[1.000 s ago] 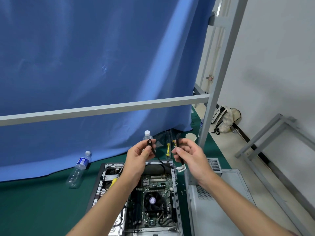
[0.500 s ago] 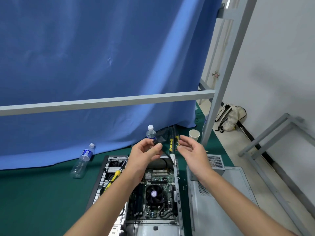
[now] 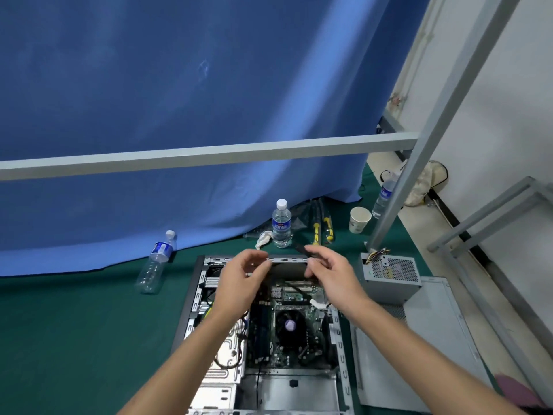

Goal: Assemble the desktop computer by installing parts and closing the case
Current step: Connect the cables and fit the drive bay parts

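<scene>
Since a second ago both hands have dropped lower over the open computer case (image 3: 191, 298), and the black cable (image 3: 300, 249) has passed from the left hand (image 3: 239, 283) to the right hand (image 3: 329, 274), whose fingers pinch it at the case's far edge. The left hand's fingers are loosely curled, holding nothing. A power supply (image 3: 389, 274) sits just right of the case, with the side panel (image 3: 434, 339) nearer. Beyond the case stands a water bottle (image 3: 281, 223), a paper cup (image 3: 359, 220) to its right.

Black cable (image 3: 302, 250) passed from left hand (image 3: 239, 280) to right hand (image 3: 332, 274).
</scene>
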Demonstrator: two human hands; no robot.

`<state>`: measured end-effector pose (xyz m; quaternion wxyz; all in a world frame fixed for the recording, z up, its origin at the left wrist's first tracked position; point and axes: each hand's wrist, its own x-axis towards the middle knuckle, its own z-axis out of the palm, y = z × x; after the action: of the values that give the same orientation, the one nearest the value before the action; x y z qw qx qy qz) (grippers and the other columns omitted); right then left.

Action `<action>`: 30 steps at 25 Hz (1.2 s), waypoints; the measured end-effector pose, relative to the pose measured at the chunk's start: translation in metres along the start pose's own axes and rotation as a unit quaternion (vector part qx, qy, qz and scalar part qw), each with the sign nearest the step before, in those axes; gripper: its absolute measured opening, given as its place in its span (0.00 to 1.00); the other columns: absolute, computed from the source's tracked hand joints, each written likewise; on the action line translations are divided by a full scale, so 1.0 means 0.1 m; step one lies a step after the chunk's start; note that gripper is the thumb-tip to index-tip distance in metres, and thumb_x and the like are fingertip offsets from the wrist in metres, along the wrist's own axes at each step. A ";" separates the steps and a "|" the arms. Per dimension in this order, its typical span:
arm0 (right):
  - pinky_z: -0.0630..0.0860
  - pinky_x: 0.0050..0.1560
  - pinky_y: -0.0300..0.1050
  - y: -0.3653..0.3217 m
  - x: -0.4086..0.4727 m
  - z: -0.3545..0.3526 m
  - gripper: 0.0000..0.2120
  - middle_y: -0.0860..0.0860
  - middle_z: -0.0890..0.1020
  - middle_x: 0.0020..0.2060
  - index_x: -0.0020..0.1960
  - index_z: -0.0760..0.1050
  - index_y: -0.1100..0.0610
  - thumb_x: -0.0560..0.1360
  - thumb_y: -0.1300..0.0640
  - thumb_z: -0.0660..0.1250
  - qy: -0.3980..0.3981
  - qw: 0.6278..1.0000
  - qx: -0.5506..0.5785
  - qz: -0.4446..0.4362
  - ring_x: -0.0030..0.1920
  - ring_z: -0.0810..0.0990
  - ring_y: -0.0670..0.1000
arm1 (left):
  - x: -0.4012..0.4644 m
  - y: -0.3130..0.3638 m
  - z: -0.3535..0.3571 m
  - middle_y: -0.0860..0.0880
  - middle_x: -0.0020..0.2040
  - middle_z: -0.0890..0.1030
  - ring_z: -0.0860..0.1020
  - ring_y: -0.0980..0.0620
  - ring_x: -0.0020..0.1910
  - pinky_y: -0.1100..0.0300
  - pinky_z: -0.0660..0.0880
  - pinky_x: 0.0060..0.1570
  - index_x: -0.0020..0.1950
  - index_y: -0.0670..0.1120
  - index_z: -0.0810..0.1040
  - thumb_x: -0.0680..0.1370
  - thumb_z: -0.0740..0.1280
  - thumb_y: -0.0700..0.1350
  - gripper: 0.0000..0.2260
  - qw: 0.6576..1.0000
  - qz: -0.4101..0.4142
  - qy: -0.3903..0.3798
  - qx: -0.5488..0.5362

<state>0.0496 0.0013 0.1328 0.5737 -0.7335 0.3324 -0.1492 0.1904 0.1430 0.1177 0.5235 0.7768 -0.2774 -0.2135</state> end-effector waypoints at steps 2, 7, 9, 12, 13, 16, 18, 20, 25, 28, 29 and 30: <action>0.68 0.37 0.41 0.10 0.09 0.09 0.15 0.45 0.80 0.32 0.55 0.74 0.37 0.82 0.59 0.60 -0.006 0.999 0.003 0.038 0.30 0.71 0.43 | 0.04 -0.28 -0.22 0.56 0.52 0.78 0.77 0.58 0.53 0.59 0.73 0.57 0.57 0.52 0.78 0.79 0.69 0.44 0.08 0.991 0.011 0.069 0.116; 0.69 0.35 0.30 0.29 0.25 0.32 0.12 0.48 0.83 0.44 0.58 0.78 0.45 0.81 0.59 0.62 0.009 0.995 -0.001 0.096 0.38 0.76 0.44 | 0.11 -1.06 -0.70 0.39 0.66 0.68 0.66 0.41 0.67 0.46 0.62 0.67 0.69 0.42 0.70 0.82 0.62 0.43 0.16 0.947 -0.120 0.245 0.169; 0.72 0.39 0.28 0.38 0.31 0.40 0.10 0.48 0.82 0.46 0.55 0.78 0.42 0.81 0.56 0.64 0.008 0.995 0.004 0.100 0.42 0.79 0.45 | 0.11 -1.33 -0.76 0.36 0.70 0.64 0.65 0.36 0.67 0.42 0.62 0.67 0.72 0.42 0.67 0.83 0.59 0.45 0.18 0.937 -0.217 0.230 0.145; 0.73 0.45 0.31 0.49 0.39 0.51 0.06 0.46 0.82 0.46 0.53 0.80 0.44 0.79 0.53 0.67 -0.001 0.995 -0.014 0.100 0.45 0.80 0.40 | 0.14 -1.62 -0.79 0.35 0.72 0.63 0.68 0.34 0.67 0.42 0.63 0.68 0.76 0.42 0.62 0.84 0.55 0.51 0.22 0.937 -0.297 0.096 0.160; 0.74 0.46 0.34 0.54 0.44 0.56 0.06 0.45 0.83 0.45 0.53 0.81 0.46 0.79 0.53 0.67 -0.003 0.994 -0.023 0.104 0.45 0.80 0.42 | 0.19 -1.70 -0.79 0.34 0.71 0.65 0.68 0.35 0.67 0.43 0.64 0.67 0.75 0.40 0.63 0.84 0.54 0.53 0.23 0.937 -0.301 0.053 0.170; 0.77 0.51 0.42 0.69 0.58 0.67 0.04 0.47 0.84 0.44 0.51 0.81 0.46 0.78 0.53 0.68 -0.011 0.991 -0.031 0.126 0.48 0.81 0.48 | 0.48 -1.83 -0.77 0.35 0.64 0.73 0.72 0.36 0.62 0.44 0.68 0.62 0.66 0.36 0.68 0.84 0.51 0.56 0.25 0.944 -0.276 0.008 0.179; 0.77 0.53 0.42 0.77 0.65 0.75 0.04 0.48 0.84 0.45 0.49 0.80 0.45 0.78 0.54 0.68 -0.030 0.990 -0.033 0.133 0.49 0.82 0.49 | 0.66 -1.87 -0.77 0.36 0.61 0.74 0.73 0.37 0.60 0.47 0.69 0.58 0.63 0.37 0.69 0.84 0.51 0.57 0.24 0.949 -0.258 0.016 0.182; 0.77 0.52 0.41 0.81 0.70 0.82 0.05 0.48 0.84 0.45 0.49 0.79 0.45 0.79 0.54 0.67 -0.040 0.989 -0.032 0.139 0.49 0.82 0.49 | 0.80 -1.92 -0.75 0.37 0.55 0.75 0.74 0.37 0.55 0.48 0.69 0.52 0.56 0.38 0.69 0.84 0.50 0.57 0.22 0.950 -0.241 0.012 0.196; 0.77 0.51 0.41 0.92 0.80 0.94 0.05 0.48 0.83 0.45 0.48 0.79 0.44 0.79 0.54 0.67 -0.056 0.986 -0.056 0.148 0.48 0.81 0.49 | 0.83 -2.03 -0.65 0.44 0.38 0.73 0.72 0.43 0.36 0.51 0.67 0.38 0.41 0.46 0.61 0.82 0.49 0.62 0.21 0.938 -0.222 0.061 0.261; 0.75 0.48 0.38 1.00 0.86 1.00 0.05 0.45 0.83 0.44 0.48 0.80 0.45 0.79 0.54 0.67 -0.066 0.983 -0.085 0.148 0.46 0.80 0.44 | 0.83 -2.06 -0.64 0.45 0.36 0.72 0.70 0.48 0.32 0.52 0.66 0.36 0.38 0.48 0.59 0.82 0.49 0.62 0.21 0.932 -0.211 0.080 0.283; 0.73 0.48 0.37 1.04 0.88 1.02 0.04 0.44 0.82 0.44 0.49 0.81 0.47 0.79 0.54 0.67 -0.070 0.982 -0.090 0.147 0.46 0.79 0.43 | 0.84 -2.07 -0.63 0.46 0.36 0.72 0.70 0.48 0.32 0.52 0.66 0.37 0.38 0.48 0.60 0.82 0.49 0.62 0.21 0.930 -0.209 0.085 0.291; 0.73 0.47 0.36 1.07 0.90 1.05 0.05 0.44 0.82 0.44 0.50 0.81 0.49 0.79 0.55 0.67 -0.072 0.982 -0.092 0.148 0.46 0.79 0.43 | 0.85 -2.09 -0.63 0.46 0.36 0.72 0.70 0.46 0.32 0.51 0.66 0.37 0.39 0.48 0.60 0.82 0.49 0.62 0.21 0.927 -0.207 0.086 0.300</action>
<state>0.1445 0.0069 -0.0136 0.5418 -0.7349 0.4073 0.0221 0.3367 0.1932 -0.0577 0.2320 0.9531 -0.1155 -0.1565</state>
